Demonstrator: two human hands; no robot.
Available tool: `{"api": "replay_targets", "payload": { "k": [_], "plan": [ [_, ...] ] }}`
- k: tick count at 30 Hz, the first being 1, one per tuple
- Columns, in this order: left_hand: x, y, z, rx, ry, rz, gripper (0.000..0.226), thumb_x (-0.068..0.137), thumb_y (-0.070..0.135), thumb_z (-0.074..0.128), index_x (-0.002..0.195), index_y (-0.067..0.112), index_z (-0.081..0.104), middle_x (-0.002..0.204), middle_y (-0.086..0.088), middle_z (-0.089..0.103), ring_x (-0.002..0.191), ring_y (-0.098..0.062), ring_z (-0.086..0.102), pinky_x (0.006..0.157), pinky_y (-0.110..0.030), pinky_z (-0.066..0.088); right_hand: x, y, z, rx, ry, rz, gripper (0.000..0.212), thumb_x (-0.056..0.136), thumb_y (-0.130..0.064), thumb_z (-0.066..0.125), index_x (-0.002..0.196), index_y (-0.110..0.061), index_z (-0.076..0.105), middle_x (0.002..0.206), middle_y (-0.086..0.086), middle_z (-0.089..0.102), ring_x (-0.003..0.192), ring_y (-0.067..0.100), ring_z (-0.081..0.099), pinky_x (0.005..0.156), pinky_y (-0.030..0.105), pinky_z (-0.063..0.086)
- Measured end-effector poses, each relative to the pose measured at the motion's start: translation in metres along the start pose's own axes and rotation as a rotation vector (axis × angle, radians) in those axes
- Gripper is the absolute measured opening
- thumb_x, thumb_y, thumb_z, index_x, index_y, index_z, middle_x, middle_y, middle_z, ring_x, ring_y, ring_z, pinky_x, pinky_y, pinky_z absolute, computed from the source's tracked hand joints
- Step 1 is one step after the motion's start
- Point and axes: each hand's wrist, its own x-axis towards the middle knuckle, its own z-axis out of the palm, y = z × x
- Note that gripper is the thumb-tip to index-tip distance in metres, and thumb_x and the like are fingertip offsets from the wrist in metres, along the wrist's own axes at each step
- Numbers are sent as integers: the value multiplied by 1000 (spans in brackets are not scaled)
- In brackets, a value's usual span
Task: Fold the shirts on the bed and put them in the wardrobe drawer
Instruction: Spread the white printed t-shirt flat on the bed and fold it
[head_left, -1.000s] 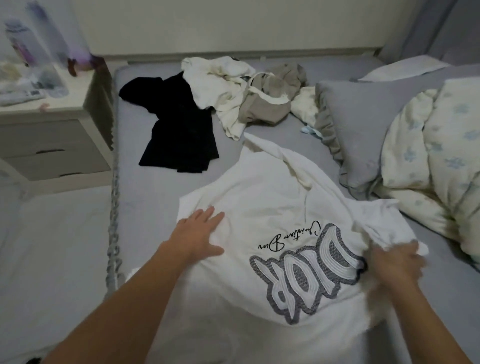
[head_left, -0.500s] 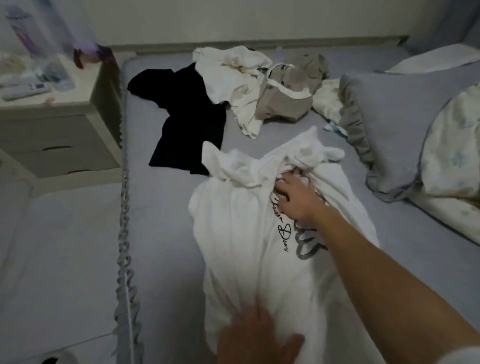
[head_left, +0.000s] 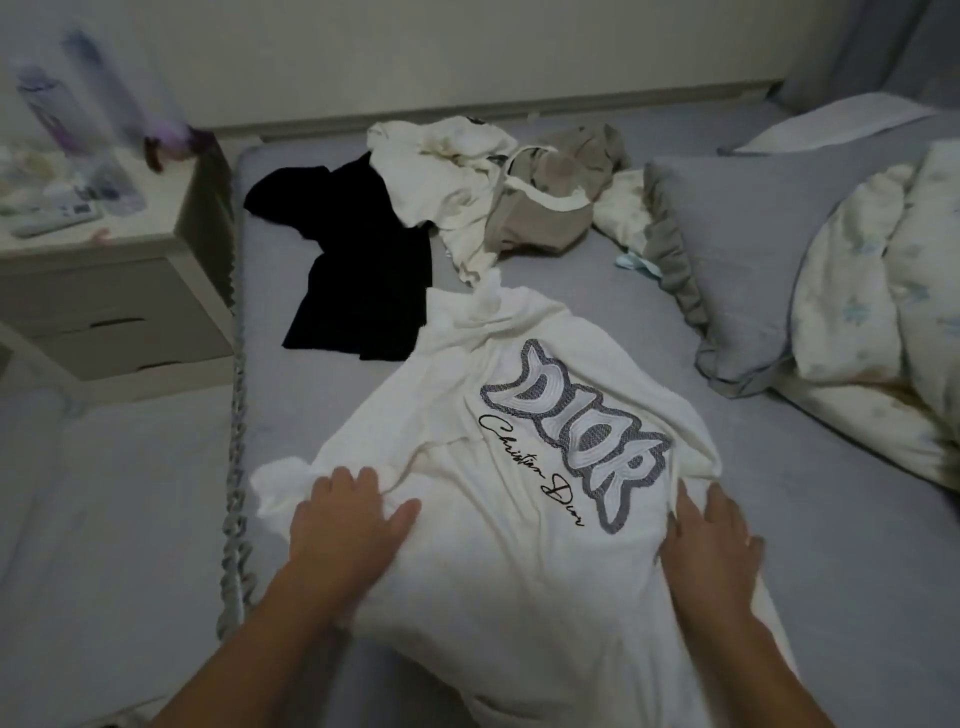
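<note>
White shirt (head_left: 519, 467), bunched 0.5 s ago, now lies spread logo-up on the near bed (head_left: 779, 519); our 2 hands, left (head_left: 345, 525) and right (head_left: 711, 540), press it flat-fingered, gripping nothing. Folding can begin.

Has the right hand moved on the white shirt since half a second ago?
Yes. The right hand left the shirt's far end near the black shirt and now rests nearer the person, below the logo.

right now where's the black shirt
In the head view, the black shirt lies on the bed's far left, beside the nightstand, just beyond the white shirt.
</note>
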Motion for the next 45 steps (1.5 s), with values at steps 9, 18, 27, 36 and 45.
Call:
{"api": "replay_targets", "payload": {
  "k": [9,18,27,36,45],
  "plan": [
    [-66,-29,20,-304,115,-61,20,95,29,54,92,12,63,96,-17,60,89,-36,60,77,-41,49,49,-12,-57,138,215,-95,47,91,-23,56,137,-16,51,140,19,46,129,37,42,111,51,23],
    [-159,19,32,-321,360,444,27,75,42,58,94,24,59,86,0,56,78,-26,55,66,-37,47,-134,76,-27,500,7,166,39,84,-58,59,87,-19,53,78,1,60,81,31,61,72,38,45],
    [-189,44,39,-274,180,373,42,84,8,56,122,21,64,115,-8,67,103,-32,62,86,-39,47,-139,55,-54,1258,-525,334,12,96,-14,59,99,-4,64,86,10,73,69,17,69,59,26,56],
    [-176,33,-11,-779,-266,77,12,83,31,67,92,25,68,93,0,70,88,-20,63,72,-26,46,-131,73,-87,1552,-249,359,24,97,-30,60,107,-9,65,101,4,73,82,16,68,70,29,55],
    [-221,30,60,94,22,491,105,79,29,67,154,38,-6,154,-5,23,124,-30,41,96,-41,43,-159,109,-49,1857,-460,481,36,99,-19,50,134,-12,57,130,8,65,118,23,62,91,41,56]
  ]
}}
